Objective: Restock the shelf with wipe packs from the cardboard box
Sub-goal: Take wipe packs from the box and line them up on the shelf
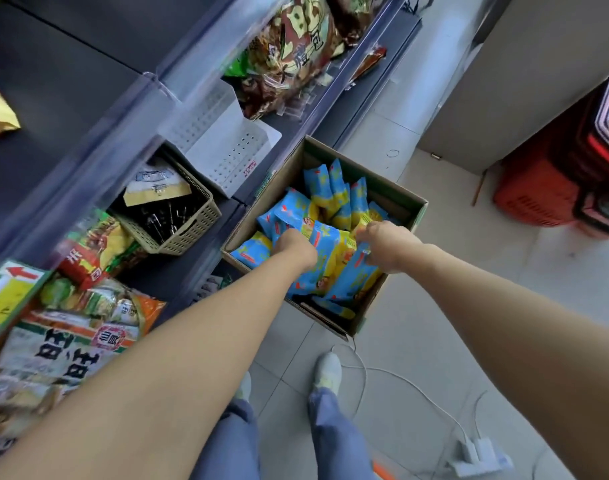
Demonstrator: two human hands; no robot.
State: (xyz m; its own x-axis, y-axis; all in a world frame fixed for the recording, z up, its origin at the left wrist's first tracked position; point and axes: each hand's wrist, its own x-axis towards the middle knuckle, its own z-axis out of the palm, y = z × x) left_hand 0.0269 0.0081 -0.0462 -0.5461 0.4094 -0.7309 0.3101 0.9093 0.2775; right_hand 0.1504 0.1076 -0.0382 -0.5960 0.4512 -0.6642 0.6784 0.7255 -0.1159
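Now my left hand (294, 249) and right hand (388, 245) each grip wipe packs (330, 185), a dozen-odd in one cardboard box (398, 202), on tiled floor (434, 323) beside the shelf (54, 81).

The cardboard box (393, 199) is matt brown paperboard with raw cut edges. The wipe packs (325, 188) are glossy, crinkled plastic film. The shelf (71, 81) deck is dark, smooth and matt. The white bin (227, 157) is perforated matt plastic, and the beige basket (192, 233) is lattice-moulded plastic. The snack bags (296, 46) are shiny film. The floor (417, 358) is smooth pale tile with a dull sheen. The red baskets (545, 192) are slotted plastic. The trousers (334, 441) are soft matt cloth.
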